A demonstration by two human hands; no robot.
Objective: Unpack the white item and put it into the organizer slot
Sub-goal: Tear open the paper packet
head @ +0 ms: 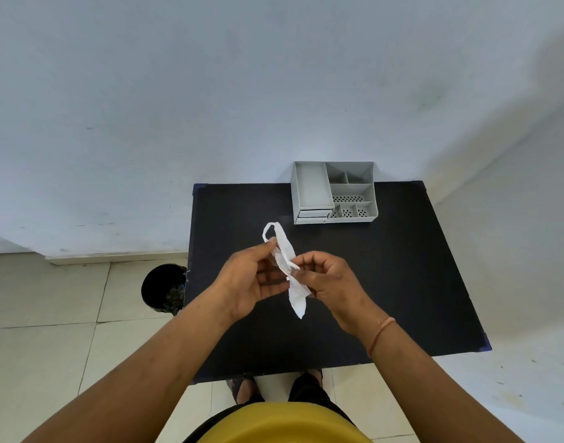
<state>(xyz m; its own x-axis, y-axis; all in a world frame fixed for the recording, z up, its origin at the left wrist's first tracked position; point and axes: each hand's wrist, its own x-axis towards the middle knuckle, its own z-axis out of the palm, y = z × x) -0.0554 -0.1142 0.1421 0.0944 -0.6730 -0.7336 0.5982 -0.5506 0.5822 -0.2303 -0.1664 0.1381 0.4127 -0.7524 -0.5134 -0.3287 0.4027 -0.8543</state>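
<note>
Both my hands hold a long white paper wrapper (pixel 287 251) above the middle of the black table (pixel 402 266). My left hand (pixel 252 282) pinches its upper part, where a torn strip loops upward. My right hand (pixel 328 279) grips it lower down, and the wrapper's pointed end hangs below my fingers. What is inside the wrapper is hidden. The grey organizer (pixel 335 191) stands at the far edge of the table, with a long slot on its left, several small compartments on its right and a small drawer at the front.
A black bin (pixel 164 287) stands on the tiled floor left of the table. A pale wall runs behind the table. My feet show under the table's near edge.
</note>
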